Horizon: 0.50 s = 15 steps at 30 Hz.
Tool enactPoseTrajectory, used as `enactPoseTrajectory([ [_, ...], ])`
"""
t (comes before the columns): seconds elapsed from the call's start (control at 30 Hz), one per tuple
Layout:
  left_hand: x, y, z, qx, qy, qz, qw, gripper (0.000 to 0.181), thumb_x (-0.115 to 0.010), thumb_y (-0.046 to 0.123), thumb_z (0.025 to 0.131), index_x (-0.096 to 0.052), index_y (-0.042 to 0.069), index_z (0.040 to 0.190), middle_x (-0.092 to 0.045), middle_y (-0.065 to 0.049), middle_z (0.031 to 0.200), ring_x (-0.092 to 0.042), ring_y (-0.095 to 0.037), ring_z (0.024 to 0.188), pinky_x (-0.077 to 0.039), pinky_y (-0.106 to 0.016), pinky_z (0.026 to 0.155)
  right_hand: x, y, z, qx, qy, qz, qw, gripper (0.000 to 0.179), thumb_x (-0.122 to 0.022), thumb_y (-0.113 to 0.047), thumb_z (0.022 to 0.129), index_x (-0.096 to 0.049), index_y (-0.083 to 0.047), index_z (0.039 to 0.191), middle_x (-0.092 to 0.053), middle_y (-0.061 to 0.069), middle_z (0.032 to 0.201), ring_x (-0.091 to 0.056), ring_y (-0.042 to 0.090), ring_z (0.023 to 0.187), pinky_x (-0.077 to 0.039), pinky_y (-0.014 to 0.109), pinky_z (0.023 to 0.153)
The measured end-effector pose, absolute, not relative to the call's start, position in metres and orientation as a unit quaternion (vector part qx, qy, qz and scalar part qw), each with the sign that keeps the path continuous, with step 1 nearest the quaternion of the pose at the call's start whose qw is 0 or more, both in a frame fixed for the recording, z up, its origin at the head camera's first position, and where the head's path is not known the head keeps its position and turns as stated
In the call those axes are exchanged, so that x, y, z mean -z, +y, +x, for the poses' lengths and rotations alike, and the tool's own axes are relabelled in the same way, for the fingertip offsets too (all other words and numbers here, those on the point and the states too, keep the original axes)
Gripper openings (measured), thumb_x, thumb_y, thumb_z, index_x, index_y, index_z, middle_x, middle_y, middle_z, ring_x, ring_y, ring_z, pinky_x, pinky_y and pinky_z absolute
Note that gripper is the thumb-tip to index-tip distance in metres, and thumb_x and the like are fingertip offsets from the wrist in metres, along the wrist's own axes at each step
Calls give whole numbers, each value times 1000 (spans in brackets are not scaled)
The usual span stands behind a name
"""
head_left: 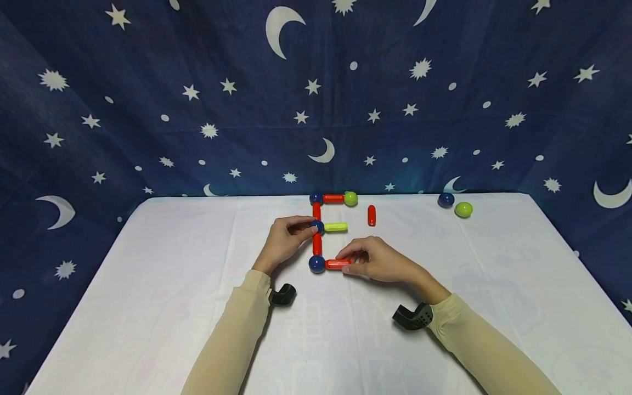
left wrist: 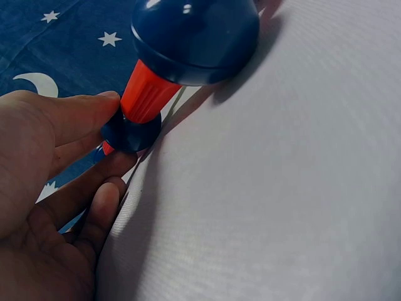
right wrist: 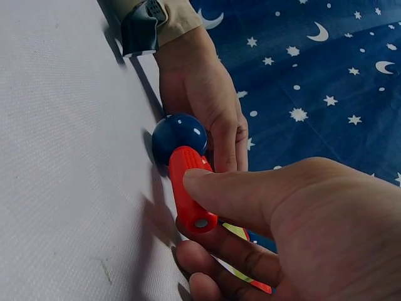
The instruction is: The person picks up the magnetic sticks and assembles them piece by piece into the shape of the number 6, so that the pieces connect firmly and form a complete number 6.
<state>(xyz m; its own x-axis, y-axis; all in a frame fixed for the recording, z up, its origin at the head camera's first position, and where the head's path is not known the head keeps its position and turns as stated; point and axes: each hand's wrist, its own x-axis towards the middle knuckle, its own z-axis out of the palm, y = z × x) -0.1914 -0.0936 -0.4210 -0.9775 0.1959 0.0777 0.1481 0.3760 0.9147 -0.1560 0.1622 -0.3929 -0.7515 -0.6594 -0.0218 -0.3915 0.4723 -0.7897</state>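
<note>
My left hand (head_left: 286, 240) pinches the middle blue ball (head_left: 319, 225) of a flat frame of balls and rods. With thumb and fingers, my right hand (head_left: 377, 260) holds a red rod (head_left: 337, 264) whose left end meets the near blue ball (head_left: 316, 264). In the right wrist view that rod's free end shows a silvery disc. A red upright rod (head_left: 317, 244) links the near and middle balls; another leads up to the far blue ball (head_left: 316, 198). From the middle ball a yellow-green rod (head_left: 336, 226) points right. The top red rod (head_left: 333, 198) ends in a green ball (head_left: 350, 198).
A loose red rod (head_left: 372, 215) lies right of the frame. Farther right, near the back edge, sit a loose blue ball (head_left: 446, 200) and a green ball (head_left: 463, 209). A white cloth (head_left: 173, 307) covers the table, and a dark blue star-patterned curtain (head_left: 237, 131) hangs behind.
</note>
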Motion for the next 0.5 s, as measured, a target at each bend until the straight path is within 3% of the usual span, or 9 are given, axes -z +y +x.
enactPoseTrajectory([
  [0.5, 419, -93, -191, -545, 832, 103, 21, 29, -75, 14, 94, -74, 8, 122, -74, -8, 109, -68, -21, 92, -56, -33, 85, 396, 162, -157, 407, 846, -305, 159, 26, -79, -13, 89, -77, -10, 114, -71, -3, 101, -56, 16, 84, -48, 27, 73],
])
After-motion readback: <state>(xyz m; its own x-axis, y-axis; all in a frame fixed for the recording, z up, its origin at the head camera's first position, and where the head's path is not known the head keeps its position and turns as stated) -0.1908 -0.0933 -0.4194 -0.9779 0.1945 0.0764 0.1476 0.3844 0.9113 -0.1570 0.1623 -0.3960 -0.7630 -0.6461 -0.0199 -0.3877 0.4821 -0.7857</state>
